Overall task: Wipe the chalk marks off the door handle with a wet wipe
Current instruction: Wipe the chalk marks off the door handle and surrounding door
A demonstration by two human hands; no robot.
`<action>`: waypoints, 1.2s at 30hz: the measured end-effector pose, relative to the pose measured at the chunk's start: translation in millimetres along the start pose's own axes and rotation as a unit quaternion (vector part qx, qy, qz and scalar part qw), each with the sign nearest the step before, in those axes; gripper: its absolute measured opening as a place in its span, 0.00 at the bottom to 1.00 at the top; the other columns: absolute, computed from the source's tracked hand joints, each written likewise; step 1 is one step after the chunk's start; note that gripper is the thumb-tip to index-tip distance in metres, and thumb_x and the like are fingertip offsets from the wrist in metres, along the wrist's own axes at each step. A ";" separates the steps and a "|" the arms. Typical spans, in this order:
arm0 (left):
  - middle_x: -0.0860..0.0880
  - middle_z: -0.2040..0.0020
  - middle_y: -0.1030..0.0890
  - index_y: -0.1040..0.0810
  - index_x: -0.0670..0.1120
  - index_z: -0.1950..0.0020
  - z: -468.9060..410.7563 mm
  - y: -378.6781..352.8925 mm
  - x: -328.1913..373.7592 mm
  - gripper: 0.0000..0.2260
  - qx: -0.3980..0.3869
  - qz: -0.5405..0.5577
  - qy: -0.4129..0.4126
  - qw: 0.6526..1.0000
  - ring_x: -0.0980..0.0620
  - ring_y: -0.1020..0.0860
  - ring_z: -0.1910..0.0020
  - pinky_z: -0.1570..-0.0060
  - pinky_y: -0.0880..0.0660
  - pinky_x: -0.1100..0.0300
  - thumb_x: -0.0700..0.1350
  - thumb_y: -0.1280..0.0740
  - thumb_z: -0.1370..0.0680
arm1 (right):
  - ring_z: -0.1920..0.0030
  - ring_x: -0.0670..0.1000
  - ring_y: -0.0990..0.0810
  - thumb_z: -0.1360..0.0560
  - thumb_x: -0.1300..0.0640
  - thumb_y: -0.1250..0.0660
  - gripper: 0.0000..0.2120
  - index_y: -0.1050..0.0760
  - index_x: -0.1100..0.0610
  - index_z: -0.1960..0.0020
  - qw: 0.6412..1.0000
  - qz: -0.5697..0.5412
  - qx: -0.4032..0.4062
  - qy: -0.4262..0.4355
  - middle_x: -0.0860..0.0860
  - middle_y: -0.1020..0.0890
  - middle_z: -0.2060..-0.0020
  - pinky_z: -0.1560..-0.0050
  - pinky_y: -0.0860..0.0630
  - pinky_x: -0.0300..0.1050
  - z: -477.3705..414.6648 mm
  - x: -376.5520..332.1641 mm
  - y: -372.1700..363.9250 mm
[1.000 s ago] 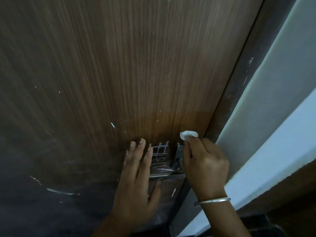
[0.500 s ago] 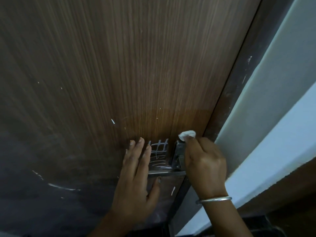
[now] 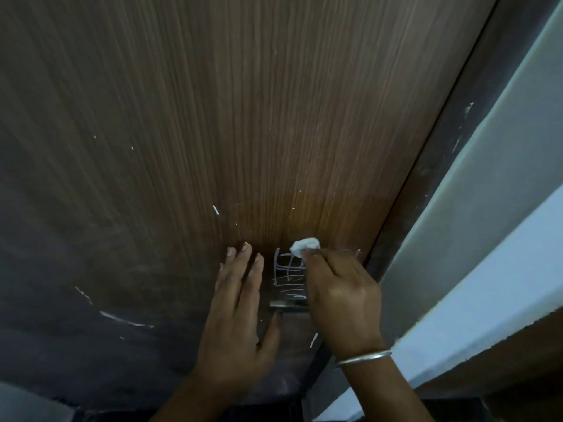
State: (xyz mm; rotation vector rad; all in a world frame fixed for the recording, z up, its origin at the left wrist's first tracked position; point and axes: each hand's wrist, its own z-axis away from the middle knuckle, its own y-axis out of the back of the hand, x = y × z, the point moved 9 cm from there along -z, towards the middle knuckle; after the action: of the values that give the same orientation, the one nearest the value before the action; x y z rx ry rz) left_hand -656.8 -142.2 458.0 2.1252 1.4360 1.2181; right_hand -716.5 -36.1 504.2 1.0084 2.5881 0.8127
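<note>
The right hand (image 3: 341,293) pinches a small white wet wipe (image 3: 305,246) in its fingertips. The wipe sits at the far right corner of the chalk marks (image 3: 289,275). These white lines are on the flat plate of the door handle (image 3: 286,304), on the brown door (image 3: 213,117). They lie between the two hands and run from the wipe back toward the person. The left hand (image 3: 237,315) lies flat on the door, fingers straight, just left of the marks. I think the wipe must rub nearer and a bit left.
</note>
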 end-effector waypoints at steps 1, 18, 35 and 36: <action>0.43 0.25 0.44 0.46 0.42 0.27 0.5 0.6 -1.6 0.32 0.001 -0.003 0.002 1.000 0.45 0.51 0.24 0.33 0.41 0.36 0.49 0.39 0.28 | 0.63 0.52 0.19 0.25 0.58 0.32 0.05 0.18 0.59 0.53 1.000 0.002 0.010 -0.008 0.54 0.17 0.61 0.64 0.23 0.43 0.7 3.6 2.7; 0.48 0.24 0.48 0.46 0.42 0.26 0.5 3.3 -14.5 0.32 0.003 -0.014 0.023 1.000 0.47 0.52 0.24 0.31 0.47 0.41 0.50 0.39 0.27 | 0.71 0.51 0.21 0.27 0.61 0.30 0.03 0.18 0.60 0.57 0.997 -0.016 0.052 -0.055 0.53 0.18 0.68 0.72 0.24 0.42 0.7 8.2 4.7; 0.48 0.24 0.48 0.47 0.43 0.26 4.6 9.2 -23.0 0.33 0.011 -0.003 0.036 0.999 0.47 0.52 0.24 0.32 0.43 0.38 0.49 0.39 0.27 | 0.73 0.49 0.23 0.25 0.57 0.35 0.09 0.19 0.58 0.60 0.999 -0.006 0.029 -0.034 0.51 0.19 0.70 0.73 0.29 0.38 -2.2 -6.8 -1.8; 0.48 0.24 0.47 0.46 0.42 0.26 5.2 9.5 -24.0 0.33 0.012 -0.003 0.039 0.999 0.47 0.52 0.24 0.32 0.43 0.38 0.49 0.39 0.27 | 0.73 0.49 0.23 0.25 0.57 0.35 0.09 0.19 0.58 0.60 0.999 -0.009 0.030 -0.039 0.52 0.19 0.70 0.73 0.29 0.38 -2.2 -5.3 -1.0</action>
State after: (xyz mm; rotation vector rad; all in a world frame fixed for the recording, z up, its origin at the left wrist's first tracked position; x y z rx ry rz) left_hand -650.2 -166.2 449.6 2.1100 1.4940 1.3006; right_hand -714.0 -41.2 505.6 1.0117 2.5652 0.6818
